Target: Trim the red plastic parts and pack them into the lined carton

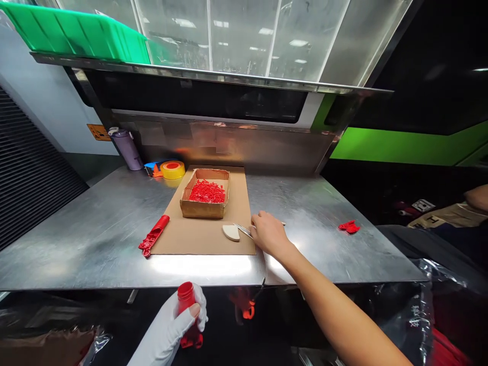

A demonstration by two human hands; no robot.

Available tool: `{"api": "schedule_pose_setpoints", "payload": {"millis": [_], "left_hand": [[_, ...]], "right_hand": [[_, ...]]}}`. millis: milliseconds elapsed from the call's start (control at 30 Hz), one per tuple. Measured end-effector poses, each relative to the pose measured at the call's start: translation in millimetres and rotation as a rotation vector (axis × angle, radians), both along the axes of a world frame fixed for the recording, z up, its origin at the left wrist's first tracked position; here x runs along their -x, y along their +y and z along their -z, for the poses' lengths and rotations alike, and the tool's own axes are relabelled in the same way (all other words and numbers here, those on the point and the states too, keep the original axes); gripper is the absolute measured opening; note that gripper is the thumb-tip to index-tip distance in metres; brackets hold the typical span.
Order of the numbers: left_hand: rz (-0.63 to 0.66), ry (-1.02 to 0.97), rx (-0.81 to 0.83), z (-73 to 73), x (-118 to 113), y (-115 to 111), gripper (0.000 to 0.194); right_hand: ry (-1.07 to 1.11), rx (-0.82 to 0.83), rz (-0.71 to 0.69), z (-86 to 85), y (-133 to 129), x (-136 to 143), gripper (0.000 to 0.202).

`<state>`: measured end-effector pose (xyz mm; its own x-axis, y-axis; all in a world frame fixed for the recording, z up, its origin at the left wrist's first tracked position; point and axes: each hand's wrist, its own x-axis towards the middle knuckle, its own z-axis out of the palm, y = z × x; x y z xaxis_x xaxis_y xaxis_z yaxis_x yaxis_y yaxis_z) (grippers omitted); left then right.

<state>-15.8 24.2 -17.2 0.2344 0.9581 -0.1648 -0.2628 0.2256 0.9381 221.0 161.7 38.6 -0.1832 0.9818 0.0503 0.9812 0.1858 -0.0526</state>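
My left hand (186, 315), in a white glove with a bare thumb tip showing, is wrapped round a red plastic bottle-shaped part (185, 295) below the table's front edge. The part's round open neck points up. My bare right hand (268, 231) is at the right edge of the cardboard sheet (202, 239), fingers closed on a slim silver metal tool (244, 231). The tool's tip points left, by a whitish quarter-round piece (231, 233); its exact kind is hard to make out. Another red plastic part (154, 236) lies over the sheet's left edge.
A cardboard box (202, 209) of small red pieces stands on the sheet. Behind it are yellow tape (173, 170) and a purple bottle (127, 149). Red scraps (348, 227) lie on the metal table (305, 203) at right. A green bin (80, 35) sits on the shelf above.
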Motion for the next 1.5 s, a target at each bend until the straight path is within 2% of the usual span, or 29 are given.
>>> {"api": "schedule_pose_setpoints", "payload": {"millis": [133, 267, 433, 500, 567, 633, 700, 833, 1000, 1200, 1333, 1500], "left_hand": [[0.029, 0.085, -0.010, -2.5, -1.4, -0.4, 0.044], [0.012, 0.274, -0.098, -9.6, -1.6, -5.2, 0.041], [0.018, 0.360, -0.124, -15.3, 1.9, -13.4, 0.033], [-0.016, 0.359, -0.125, -15.4, 2.6, -16.7, 0.034], [-0.034, 0.374, -0.134, -15.6, 2.9, -19.5, 0.034], [-0.011, 0.405, -0.159, -17.0, 3.3, -21.3, 0.035], [0.053, 0.435, -0.192, -19.3, 4.0, -22.3, 0.036], [0.158, 0.484, -0.189, -24.0, 5.3, -23.8, 0.035], [0.222, 0.510, -0.189, -25.3, 6.2, -27.7, 0.038], [0.300, 0.521, -0.210, -18.5, 9.3, -29.4, 0.028], [0.322, 0.518, -0.193, -14.3, 10.9, -29.0, 0.030], [0.350, 0.507, -0.177, -16.4, 11.8, -28.7, 0.031]], "right_hand": [[0.019, 0.031, -0.023, 8.4, -3.1, 4.8, 0.019], [0.049, 0.047, 0.010, 14.3, -1.7, 8.0, 0.016], [0.155, 0.037, -0.008, -1.5, -20.0, 1.3, 0.015], [0.233, 0.031, -0.096, -13.0, -37.9, -0.7, 0.016], [0.399, 0.061, -0.281, -24.0, -58.6, -0.5, 0.016], [0.577, 0.132, -0.482, -32.2, -78.2, 2.6, 0.016], [0.646, 0.185, -0.603, -36.7, -93.4, 8.2, 0.017], [0.508, 0.052, -0.634, -36.7, -108.1, 21.4, 0.024], [0.405, -0.066, -0.671, -33.3, -109.1, 29.8, 0.026], [0.335, -0.067, -0.676, -33.5, -108.0, 30.3, 0.030], [0.313, -0.063, -0.685, -34.5, -107.1, 30.5, 0.030], [0.311, -0.056, -0.694, -34.4, -106.8, 30.4, 0.031]]}}
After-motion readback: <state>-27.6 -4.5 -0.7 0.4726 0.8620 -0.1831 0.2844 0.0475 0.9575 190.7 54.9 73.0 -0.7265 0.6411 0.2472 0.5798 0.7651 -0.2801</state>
